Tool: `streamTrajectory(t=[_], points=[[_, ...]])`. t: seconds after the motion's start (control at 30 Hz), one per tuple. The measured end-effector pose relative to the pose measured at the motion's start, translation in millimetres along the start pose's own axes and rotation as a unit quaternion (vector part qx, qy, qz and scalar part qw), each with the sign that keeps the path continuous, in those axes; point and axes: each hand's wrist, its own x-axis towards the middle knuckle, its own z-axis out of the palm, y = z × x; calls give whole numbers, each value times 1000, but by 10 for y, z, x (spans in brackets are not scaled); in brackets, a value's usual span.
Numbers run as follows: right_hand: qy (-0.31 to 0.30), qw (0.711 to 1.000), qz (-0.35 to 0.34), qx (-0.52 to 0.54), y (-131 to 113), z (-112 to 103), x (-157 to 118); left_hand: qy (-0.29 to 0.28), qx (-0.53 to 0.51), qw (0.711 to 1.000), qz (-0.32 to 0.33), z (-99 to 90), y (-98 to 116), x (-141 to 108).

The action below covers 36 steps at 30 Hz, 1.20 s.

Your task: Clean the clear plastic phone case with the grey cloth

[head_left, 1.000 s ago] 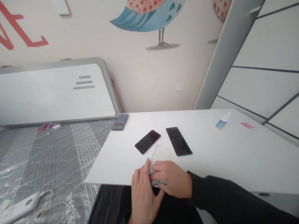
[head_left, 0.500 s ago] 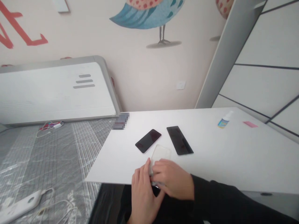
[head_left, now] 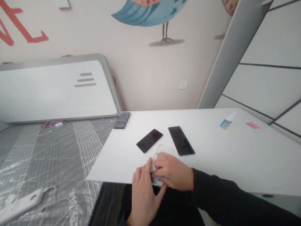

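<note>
Work on the clear case (head_left: 160, 149) looked only part done, I would guess, since the left hand (head_left: 144, 193) and the right hand (head_left: 173, 170) were both busy on it. No part of the job looked clearly finished, and how much was left did not show. The case was at the near edge of the worktop (head_left: 218, 157), mostly under the hands, with its twelve o'clock end peeking out.

The left hand came in from seven o'clock. Its grip held the case, with fingers close together along the nine o'clock side and the thumb reaching round to the near end. The right hand came in from four o'clock, fingers bent over the case. A grey shiny bit (head_left: 158, 181) showed by its thumb, but I could not tell if that grip was pinching it or just resting there.

I counted one clear case and one shiny bit. There were two flat dark things: a short phone (head_left: 150, 141) at eleven o'clock from the case and a long slab (head_left: 181, 141) at one o'clock. No hand touched them. One small bottle (head_left: 226, 123) stood out at two o'clock, with one pink slip (head_left: 253, 125) beyond it. One blurry patch (head_left: 121, 120) sat between ten and eleven o'clock. One big white gadget (head_left: 22, 204) lay on the bed (head_left: 58, 160), past eight o'clock.
</note>
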Motion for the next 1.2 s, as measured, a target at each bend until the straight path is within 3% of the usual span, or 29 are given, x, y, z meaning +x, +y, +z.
streamTrajectory(t=[0.1,0.2,0.23,0.33,0.47,0.6,0.7,0.73,0.8,0.83,0.93,1.07,1.17,1.2], points=[[48,984,154,-80,-67,0,-14,-1,3,1000,2,-6,2,-1],[17,999,22,-26,-109,4,-33,-4,-1,1000,3,-10,6,2],[14,1000,12,-15,-109,9,-36,-3,-1,1000,4,-11,7,4],[52,982,161,-84,-86,28,-33,-4,2,1000,2,-15,8,6],[12,999,31,-10,-76,41,-17,-6,-3,1000,2,-21,6,-2],[43,980,176,-77,-56,13,-2,-7,-2,1000,-1,-24,14,-4],[23,999,27,6,-36,2,15,-1,2,1000,4,-19,19,7],[28,999,40,1,-27,-1,20,1,6,1000,4,-16,19,12],[47,989,136,-42,-6,-15,29,3,12,1000,2,-9,18,21],[52,987,142,-50,4,-25,32,4,13,1000,3,-6,17,24],[-4,1000,-2,14,26,-73,34,2,13,1000,6,-8,18,26],[25,989,136,-52,30,-116,27,-8,20,1000,3,-27,28,28],[-13,999,34,4,23,-108,-6,-14,19,1000,5,-41,38,39],[-8,999,28,15,39,-117,-28,-16,19,1000,5,-46,40,45]])
